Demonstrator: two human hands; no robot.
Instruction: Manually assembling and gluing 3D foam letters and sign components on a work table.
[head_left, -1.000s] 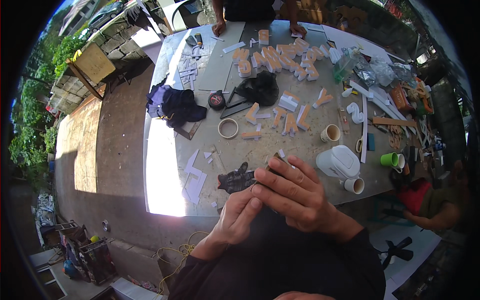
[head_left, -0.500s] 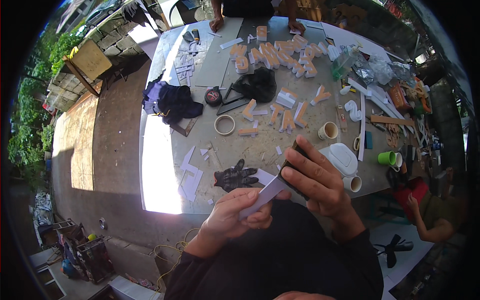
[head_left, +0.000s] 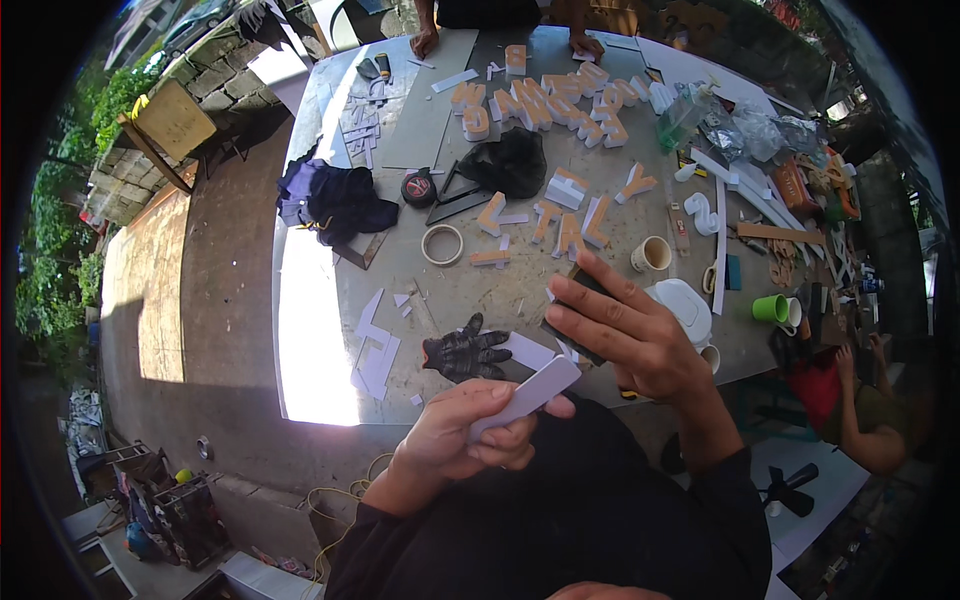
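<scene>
My left hand (head_left: pixel 462 430) pinches a flat white strip (head_left: pixel 535 396) with a rounded far end, thumb on top and fingers curled beneath. In my right hand (head_left: pixel 650 345) is a thin dark sanding block (head_left: pixel 580 340), held under outstretched fingers; part of it is hidden by them. The block is just beyond the strip's rounded end, apart from it. A black work glove (head_left: pixel 465 352) lies on the table past my left hand, beside another flat white piece (head_left: pixel 528 350).
On the metal table (head_left: pixel 400 270) are cut-out letters (head_left: pixel 535 105), a tape roll (head_left: pixel 442 245), a tape measure (head_left: pixel 418 188), dark cloth (head_left: pixel 335 200) and a paper cup (head_left: pixel 652 254). A white lidded tub (head_left: pixel 685 310) stands near my right hand. Another person's hands (head_left: pixel 424 44) rest at the far edge.
My right hand and the sanding block have come away from the strip's end, uncovering its rounded tip. The strip stays in my left hand. The view has shifted slightly.
</scene>
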